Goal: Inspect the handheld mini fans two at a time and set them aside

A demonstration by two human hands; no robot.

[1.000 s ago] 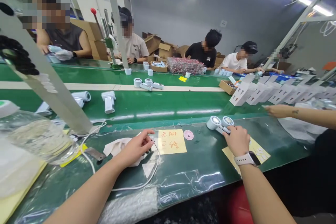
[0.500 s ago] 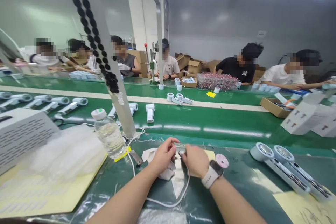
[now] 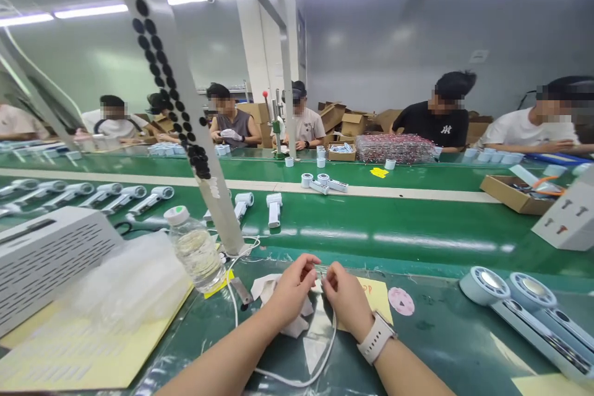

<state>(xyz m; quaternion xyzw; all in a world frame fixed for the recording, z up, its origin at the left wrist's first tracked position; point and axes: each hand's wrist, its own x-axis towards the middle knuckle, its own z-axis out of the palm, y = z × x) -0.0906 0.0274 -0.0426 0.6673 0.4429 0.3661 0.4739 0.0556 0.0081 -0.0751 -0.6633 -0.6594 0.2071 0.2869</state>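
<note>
1. While both forearms reach in from the bottom edge of the head view, the left hand (image 3: 292, 291) and the right hand (image 3: 346, 300) hang close together above the green bench top (image 3: 436, 346), wrists bent, knuckles up and palms turned toward each other.
2. Their fingers curl inward: the left fingertips (image 3: 312, 262) and right fingertips (image 3: 328, 273) pinch toward each other, just apart. Whether they grip a thin end of the white cable (image 3: 288, 376) between them is too small to tell.
3. That cable lies on the bench in a long loop below the hands. It runs from near the foot of the dotted metal post (image 3: 199, 136), dips toward the bench's near edge and climbs to the right hand.
4. A crumpled white cloth (image 3: 294, 325) lies under the left hand. A yellow note (image 3: 374, 294) and a round pink sticker (image 3: 401, 301) sit just right of the right hand, whose wrist wears a white-strapped watch (image 3: 375, 338).
5. Two round-headed white handheld fans (image 3: 510, 297) lie at the bench's right. A water bottle (image 3: 195, 250) stands left of the hands, beside clear plastic bags (image 3: 125, 284) on a yellow sheet (image 3: 78, 352).
6. Beyond, white devices lie on the green conveyor belt (image 3: 394, 216), and co-workers (image 3: 436, 124) sit at its far side.
</note>
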